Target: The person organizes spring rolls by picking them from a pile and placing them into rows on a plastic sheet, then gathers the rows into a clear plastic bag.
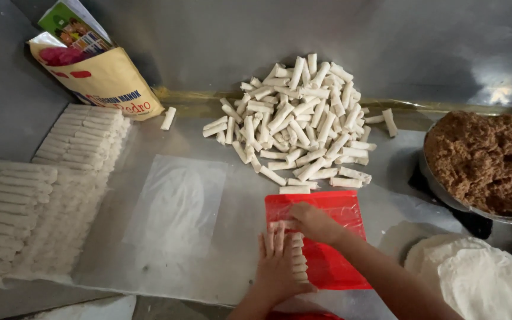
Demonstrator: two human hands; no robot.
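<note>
At the bottom centre of the frame, your left hand (277,266) lies flat, fingers together and stretched out, pressing on a short row of small white rolls (297,261) that sits on a red plastic bag (327,237). Its grip is open, closed round nothing. Your right hand (315,224) reaches in from the lower right and rests on the bag just above the row, fingers curled down; you cannot tell whether they pinch a roll.

At lower right lies a stack of round white wrappers (475,278). Left of the bag, a clear plastic sheet (176,204) lies on the metal desk (244,237). At far left sit sealed clear packs of rolls (42,189).

Further up, in the centre, is a big loose heap of white rolls (297,121). At right, a metal bowl (440,188) holds brown filling (484,160). In the upper left, a yellow paper bag (99,74) leans on the wall.
</note>
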